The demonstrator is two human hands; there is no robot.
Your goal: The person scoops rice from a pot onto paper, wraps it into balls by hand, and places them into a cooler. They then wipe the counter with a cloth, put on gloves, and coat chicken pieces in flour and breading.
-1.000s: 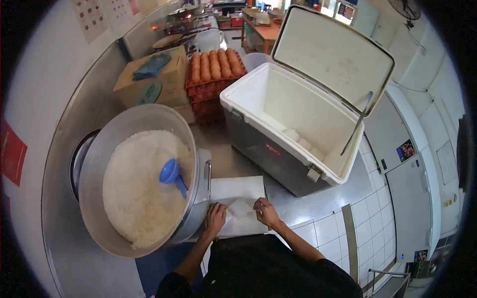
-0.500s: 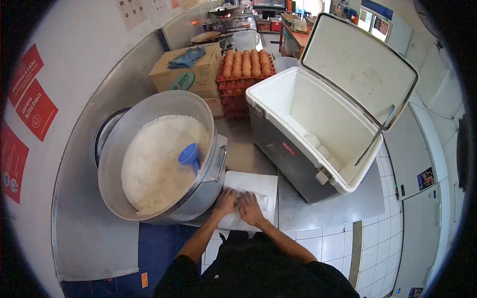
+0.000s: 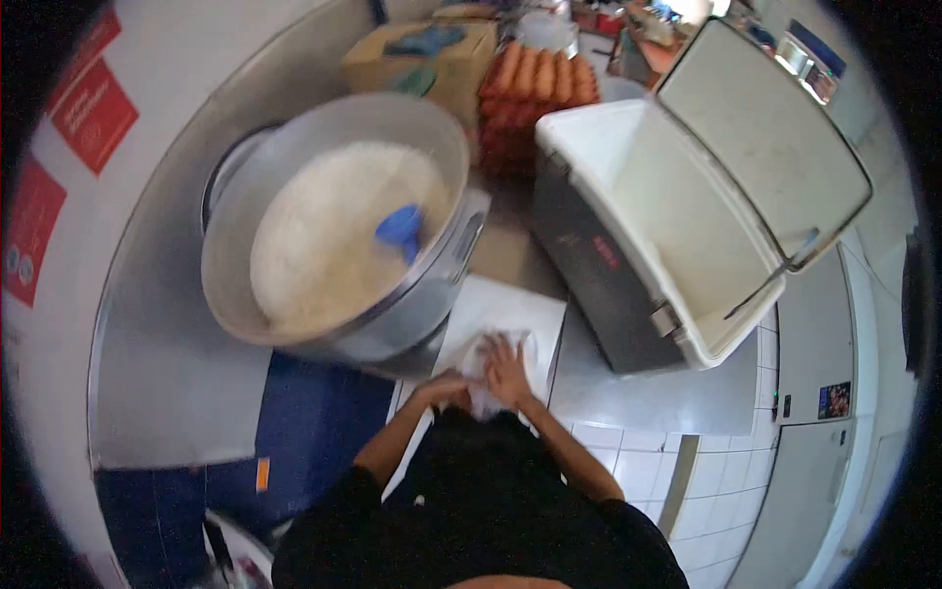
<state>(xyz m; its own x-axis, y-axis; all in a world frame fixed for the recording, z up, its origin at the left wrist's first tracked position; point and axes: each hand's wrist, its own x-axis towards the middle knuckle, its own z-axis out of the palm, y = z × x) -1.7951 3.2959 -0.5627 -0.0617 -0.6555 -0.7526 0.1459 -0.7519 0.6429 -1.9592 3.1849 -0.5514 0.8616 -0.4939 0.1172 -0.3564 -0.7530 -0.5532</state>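
Note:
A soft white wrapped bundle (image 3: 531, 346) lies on a flat white sheet or board (image 3: 502, 306) at the counter's near edge. My right hand (image 3: 506, 373) rests on top of it, fingers spread and stretched forward. From the left, my left hand (image 3: 446, 389) touches the bundle's near side, its fingers extended toward the right hand and slightly blurred. What is inside the bundle is hidden. To the left stands a large metal pot (image 3: 392, 329) of white rice (image 3: 334, 231), with a blue scoop or funnel (image 3: 399, 228) lying on the rice.
A grey and white cooler box (image 3: 599, 265) stands at right with its lid (image 3: 770, 137) raised. Behind the pot are a cardboard box (image 3: 378, 61) with a blue cloth (image 3: 424, 41) and stacked egg trays (image 3: 538, 108). The steel counter (image 3: 167, 363) curves along the wall.
My view has tilted and shifted. My hands, flat side by side on the white sheet before, are now on the bundle, the left drawn in nearer my body and turned sideways.

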